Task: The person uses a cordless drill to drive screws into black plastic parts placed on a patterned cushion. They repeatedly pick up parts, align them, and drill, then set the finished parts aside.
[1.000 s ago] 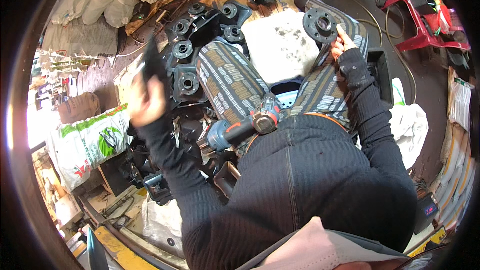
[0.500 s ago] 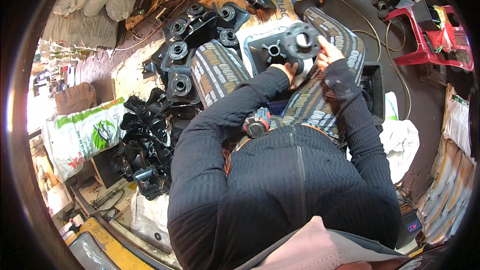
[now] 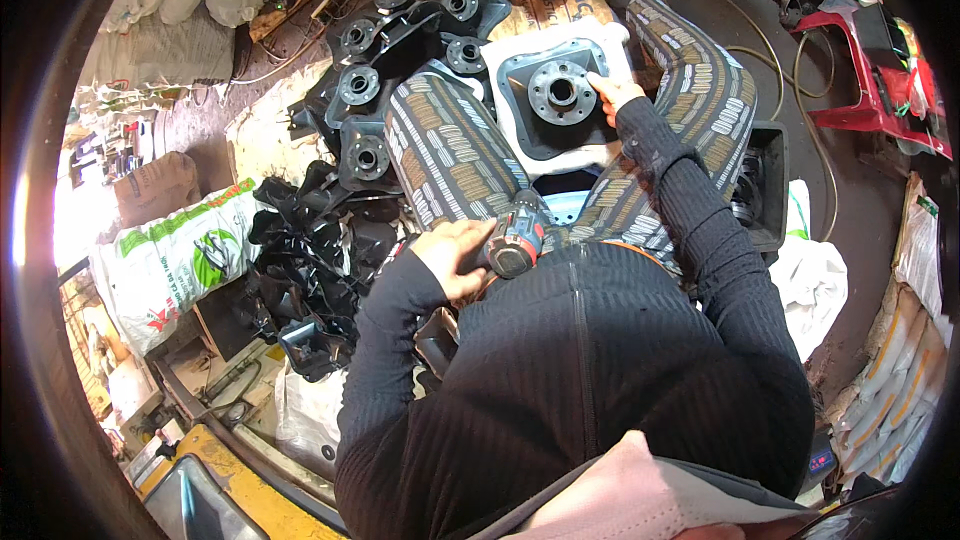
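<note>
Between my legs, a black square moulded part [image 3: 522, 127] lies on a white padded support [image 3: 615, 40]. A round grey flange [image 3: 540, 108] with a ring of holes now sits over its centre. My right hand [image 3: 618, 97] pinches the right edge of that flange. Close to my lap, a red and grey-blue power drill [image 3: 513, 255] stands with its rounded end toward me. My left hand [image 3: 455, 257] reaches to its left side, fingers stretched out and touching or nearly touching it; the drill's grip is hidden.
Black parts with round flanges [image 3: 358, 86] are piled left of my left leg. Thinner black pieces [image 3: 320, 240] heap up nearer me, beside a white and green sack [image 3: 175, 265]. On the right are a black bin [image 3: 768, 185], a loose hose [image 3: 822, 175] and a red plastic stool [image 3: 850, 118].
The flange has come down from my raised right hand onto the black part. My left hand has left that part and moved back toward the drill.
</note>
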